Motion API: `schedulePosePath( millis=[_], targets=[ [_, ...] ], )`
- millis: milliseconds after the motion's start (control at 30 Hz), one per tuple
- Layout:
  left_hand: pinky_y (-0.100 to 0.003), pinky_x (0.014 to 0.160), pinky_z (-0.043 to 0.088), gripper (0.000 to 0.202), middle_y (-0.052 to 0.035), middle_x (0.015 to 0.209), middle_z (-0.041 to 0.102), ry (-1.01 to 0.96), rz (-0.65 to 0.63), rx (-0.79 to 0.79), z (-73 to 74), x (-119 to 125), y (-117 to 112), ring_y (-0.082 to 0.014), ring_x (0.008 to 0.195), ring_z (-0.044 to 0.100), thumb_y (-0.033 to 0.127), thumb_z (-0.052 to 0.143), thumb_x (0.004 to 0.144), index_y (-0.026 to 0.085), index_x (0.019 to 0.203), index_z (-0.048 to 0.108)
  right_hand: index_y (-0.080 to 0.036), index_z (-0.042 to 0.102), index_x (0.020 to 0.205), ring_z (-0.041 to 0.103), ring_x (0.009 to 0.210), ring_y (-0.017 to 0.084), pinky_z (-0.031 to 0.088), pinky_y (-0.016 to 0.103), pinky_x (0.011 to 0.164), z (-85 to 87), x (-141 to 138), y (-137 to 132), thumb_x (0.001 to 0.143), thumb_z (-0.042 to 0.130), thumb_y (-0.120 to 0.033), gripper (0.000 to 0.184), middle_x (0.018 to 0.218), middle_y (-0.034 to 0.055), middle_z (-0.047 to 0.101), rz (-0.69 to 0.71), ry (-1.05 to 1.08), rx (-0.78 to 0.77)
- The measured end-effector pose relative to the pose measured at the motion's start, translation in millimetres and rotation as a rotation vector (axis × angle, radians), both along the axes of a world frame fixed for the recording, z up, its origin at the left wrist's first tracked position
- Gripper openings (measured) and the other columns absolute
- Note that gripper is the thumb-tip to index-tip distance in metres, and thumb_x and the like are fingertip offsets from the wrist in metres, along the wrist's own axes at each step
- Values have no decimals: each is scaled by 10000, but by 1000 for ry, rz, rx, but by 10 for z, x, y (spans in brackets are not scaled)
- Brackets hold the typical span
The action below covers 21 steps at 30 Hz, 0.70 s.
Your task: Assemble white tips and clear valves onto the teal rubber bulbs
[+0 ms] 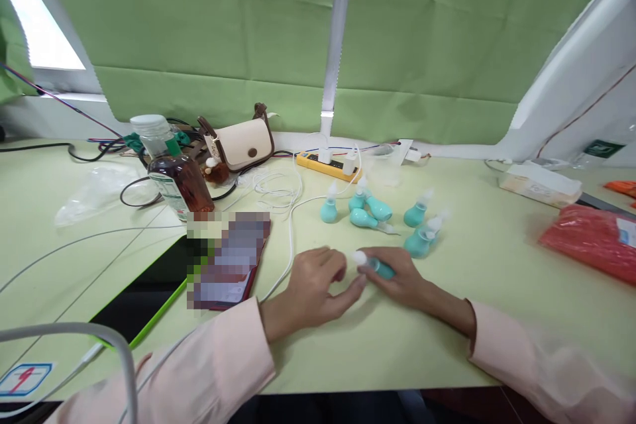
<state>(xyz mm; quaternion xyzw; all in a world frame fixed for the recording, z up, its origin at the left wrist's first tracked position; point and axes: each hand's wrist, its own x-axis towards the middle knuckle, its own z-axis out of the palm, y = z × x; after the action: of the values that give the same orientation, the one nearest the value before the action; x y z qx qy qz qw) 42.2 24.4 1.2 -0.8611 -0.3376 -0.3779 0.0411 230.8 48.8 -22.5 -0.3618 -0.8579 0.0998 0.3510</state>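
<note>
Lying on its side in my right hand (405,275) is a teal bulb nasal aspirator (382,269), its clear whitish tip pointing left. My fingers are closed round the bulb. To the left is my left hand (318,285), empty, with curled fingers and the thumb held apart from them, close to the aspirator's tip. Beyond my hands, several more teal aspirators are grouped on the table: one stands alone (328,211), a cluster (365,217) partly lies on its side, and others are at the right (417,243).
Left of my hands lie a phone in a green case (149,288) and a partly blurred phone (243,265). A brown bottle (181,179), a cream handbag (247,144), a yellow power strip (330,165) and white cables (293,232) are behind. A red plastic packet (591,238) sits at the right.
</note>
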Motion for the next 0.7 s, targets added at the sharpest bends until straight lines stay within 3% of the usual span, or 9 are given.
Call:
schedulePosePath(
  millis=[67,167,333,400,567,700],
  targets=[
    [-211,410,289,295,61,471,343,-138,44,-207,-45,-97,-46,-78,415,320,328,392,831,177,578,379,-172,556,902,547,599,152,392,264,547,17,-67,-63,787,491,-296,182,673,37,613,89,-111,38],
    [-208,423,253,295,71,485,300,-121,40,-402,-112,-177,-31,-75,423,294,308,362,855,183,589,345,-159,559,904,507,544,140,346,257,494,61,-132,-146,802,466,-304,201,614,29,584,178,-234,62],
    [-224,476,276,331,46,542,342,-32,-203,-486,-123,-204,-30,-92,471,328,240,168,898,180,643,370,-162,552,841,492,575,124,354,241,522,100,-137,-186,814,457,-302,172,636,19,579,199,-189,-25],
    [-221,483,284,336,46,544,350,-30,-203,-546,-108,-208,-48,-95,480,346,261,153,903,181,672,383,-162,547,829,492,585,115,360,233,538,83,-131,-174,816,461,-298,161,651,13,577,170,-149,-66],
    [-247,475,235,258,51,539,342,95,-170,-541,-80,-189,-55,-99,469,313,296,305,876,181,664,398,-160,539,823,460,559,112,337,235,516,15,-133,-154,798,493,-313,162,623,5,560,202,-139,26],
    [-230,469,256,318,65,496,297,-155,-198,-802,-39,-136,-65,-84,436,286,275,262,882,183,592,354,-149,531,787,443,533,102,330,224,495,9,-145,-160,801,493,-315,170,591,3,535,207,-89,26]
  ],
)
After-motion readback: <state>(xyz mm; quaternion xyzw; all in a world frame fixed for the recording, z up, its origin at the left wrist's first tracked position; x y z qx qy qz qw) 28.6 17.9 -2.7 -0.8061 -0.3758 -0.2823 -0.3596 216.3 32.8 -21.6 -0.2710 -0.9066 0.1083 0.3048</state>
